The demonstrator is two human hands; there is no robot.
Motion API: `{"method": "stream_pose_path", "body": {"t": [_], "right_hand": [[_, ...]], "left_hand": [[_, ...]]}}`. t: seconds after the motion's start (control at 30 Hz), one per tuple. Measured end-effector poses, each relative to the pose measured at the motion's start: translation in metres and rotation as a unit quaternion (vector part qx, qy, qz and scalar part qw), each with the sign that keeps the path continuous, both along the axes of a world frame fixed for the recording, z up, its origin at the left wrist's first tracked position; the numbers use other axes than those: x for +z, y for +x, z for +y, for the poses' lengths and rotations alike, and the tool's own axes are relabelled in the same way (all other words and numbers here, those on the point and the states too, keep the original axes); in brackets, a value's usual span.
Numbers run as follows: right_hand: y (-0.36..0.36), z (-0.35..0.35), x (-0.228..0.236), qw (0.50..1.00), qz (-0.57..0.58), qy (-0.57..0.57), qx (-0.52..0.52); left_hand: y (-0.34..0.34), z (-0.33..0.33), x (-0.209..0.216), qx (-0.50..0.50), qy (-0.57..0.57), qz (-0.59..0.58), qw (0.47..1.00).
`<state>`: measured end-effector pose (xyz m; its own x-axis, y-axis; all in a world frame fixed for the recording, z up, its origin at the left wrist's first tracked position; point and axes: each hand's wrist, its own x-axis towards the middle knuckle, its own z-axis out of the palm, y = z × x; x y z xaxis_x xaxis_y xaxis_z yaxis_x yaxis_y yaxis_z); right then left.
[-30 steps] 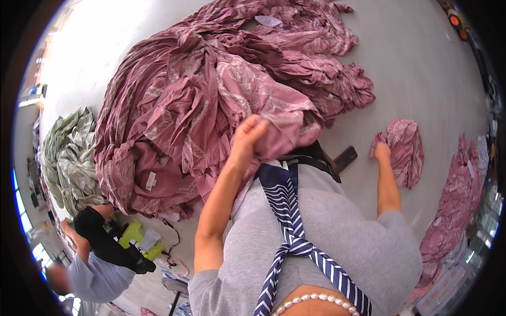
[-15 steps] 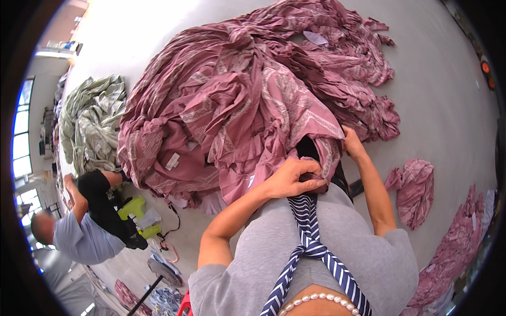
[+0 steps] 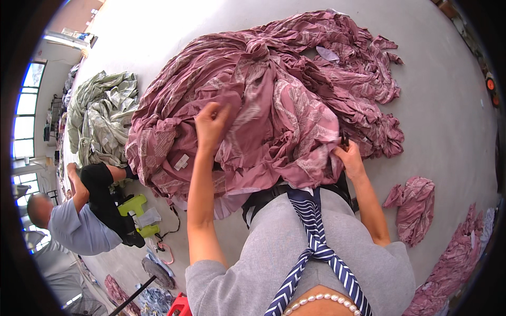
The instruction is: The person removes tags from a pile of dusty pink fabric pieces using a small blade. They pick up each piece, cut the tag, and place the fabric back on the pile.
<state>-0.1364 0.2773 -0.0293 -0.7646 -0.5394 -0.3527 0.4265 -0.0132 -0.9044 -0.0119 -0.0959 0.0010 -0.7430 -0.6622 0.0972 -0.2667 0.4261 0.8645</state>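
Note:
A big heap of dusty-pink cloth with pale patterned bands (image 3: pixel 295 105) spreads in front of me, its near edge lying over my lap. My left hand (image 3: pixel 211 124) is raised over the heap's left-middle part, its fingers closed on a fold of the pink cloth, which is blurred by motion. At the heap's near right edge my right hand (image 3: pixel 349 159) is closed round a small dark tool (image 3: pixel 344 140), whose exact kind I cannot make out. Its fingertips are against the cloth's edge. A white label (image 3: pixel 181 162) shows on the cloth at the left.
A pale green cloth heap (image 3: pixel 103 118) lies at the far left. Near it sits another person (image 3: pixel 84 224) beside a lime-green object (image 3: pixel 134 205). A smaller pink bundle (image 3: pixel 416 205) and a longer pink pile (image 3: pixel 453 258) lie to my right. A red stool edge (image 3: pixel 180 304) shows at bottom left.
My left hand has moved up and left from my lap over the heap, drawing cloth with it. The right hand has shifted slightly down, and its dark tool now shows.

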Motion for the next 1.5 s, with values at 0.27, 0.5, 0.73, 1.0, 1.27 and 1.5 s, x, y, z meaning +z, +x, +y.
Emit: {"method": "stream_pose_path", "body": {"t": [0.27,0.5,0.73,1.0,1.27,1.5], "right_hand": [[0.05,-0.092,0.079,0.868,0.367,-0.004,0.334],[0.022,-0.126,0.097,0.97,0.063,-0.123,0.199],[0.006,-0.146,0.079,0.93,-0.202,-0.145,0.272],[0.028,-0.117,0.064,0.957,0.173,-0.051,0.228],[0.019,-0.133,0.061,0.981,-0.097,-0.122,0.113],[0.014,-0.161,0.069,0.98,-0.103,-0.152,0.077]], "left_hand": [[0.039,0.01,0.109,0.032,0.4,0.403,0.823],[0.056,0.029,0.085,0.019,0.529,0.469,0.707],[0.036,0.095,0.061,-0.334,0.198,0.233,0.892],[0.055,0.122,0.053,-0.008,0.368,0.095,0.925],[0.049,0.141,0.046,-0.007,0.377,0.129,0.917],[0.034,0.161,0.088,-0.019,-0.114,0.101,0.988]]}}
